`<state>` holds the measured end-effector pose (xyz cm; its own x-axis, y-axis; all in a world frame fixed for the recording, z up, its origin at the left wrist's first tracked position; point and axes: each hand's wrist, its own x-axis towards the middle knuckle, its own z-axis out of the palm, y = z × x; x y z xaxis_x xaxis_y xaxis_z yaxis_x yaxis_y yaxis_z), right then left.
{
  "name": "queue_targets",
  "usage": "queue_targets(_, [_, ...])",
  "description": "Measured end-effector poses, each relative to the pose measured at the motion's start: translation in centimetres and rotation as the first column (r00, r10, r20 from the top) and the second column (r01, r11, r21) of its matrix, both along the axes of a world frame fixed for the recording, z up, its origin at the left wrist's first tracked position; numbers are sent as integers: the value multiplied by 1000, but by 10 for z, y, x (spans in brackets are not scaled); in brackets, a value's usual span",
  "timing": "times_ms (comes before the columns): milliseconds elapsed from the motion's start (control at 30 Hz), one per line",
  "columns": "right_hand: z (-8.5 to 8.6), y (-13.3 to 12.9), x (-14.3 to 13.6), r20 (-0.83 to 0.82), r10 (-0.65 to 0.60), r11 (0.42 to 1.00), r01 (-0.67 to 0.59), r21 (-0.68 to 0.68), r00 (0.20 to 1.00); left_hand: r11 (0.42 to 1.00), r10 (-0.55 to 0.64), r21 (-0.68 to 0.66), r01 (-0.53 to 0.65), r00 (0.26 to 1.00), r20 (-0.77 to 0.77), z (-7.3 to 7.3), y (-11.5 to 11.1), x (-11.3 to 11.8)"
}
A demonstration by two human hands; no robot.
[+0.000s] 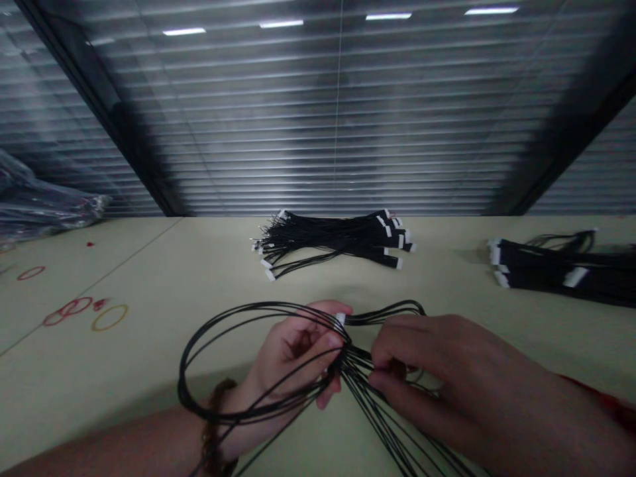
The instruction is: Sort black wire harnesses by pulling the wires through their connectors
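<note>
My left hand (303, 358) pinches a bundle of thin black cables (258, 416) where the strands cross. A loop of the bundle curves out to the left over my wrist, and loose strands fan down toward the bottom edge. By my left fingertips shows a white connector (340, 318). Just right of the crossing, my right hand (437, 371) has thumb and forefinger closed on strands of the same cables. Its fingertips are partly hidden behind the hand.
A pile of black cables with white connectors (338, 238) lies by the blinds (318, 132). More bundled cables (541, 268) lie right. Red rubber bands (74, 306) and a yellow rubber band (109, 318) lie left, with clear plastic bags (44, 205) behind on the table (163, 278).
</note>
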<state>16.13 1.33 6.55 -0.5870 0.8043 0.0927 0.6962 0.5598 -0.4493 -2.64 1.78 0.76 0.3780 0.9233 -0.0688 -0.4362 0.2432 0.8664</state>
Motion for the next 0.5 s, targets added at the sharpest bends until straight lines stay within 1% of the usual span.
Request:
queue_targets(167, [-8,-4,-6,-15,-6,1000,6,-10,1000,1000,-19,1,19,1000,14,3,0,2])
queue_targets(267, [-11,-3,-9,-22,-48,999,48,10,999,1000,-14,-10,14,1000,23,-1,2,3])
queue_targets(367, [-8,2,-6,-11,-107,994,106,-28,994,999,-37,17,36,999,29,-7,3,1])
queue_targets(400, [-5,6,-4,-34,-104,992,101,-72,994,998,-50,31,49,998,28,-8,4,0])
queue_targets(433, [-1,10,0,-76,-85,986,73,-149,993,998,-55,45,54,998,28,-10,5,-1])
queue_targets(467, [4,15,5,-135,-49,965,12,-262,990,998,-45,51,44,999,25,-10,5,-1])
queue_targets(500, [9,20,11,-213,-14,916,-73,-395,977,998,-31,52,30,999,22,-10,6,-2])
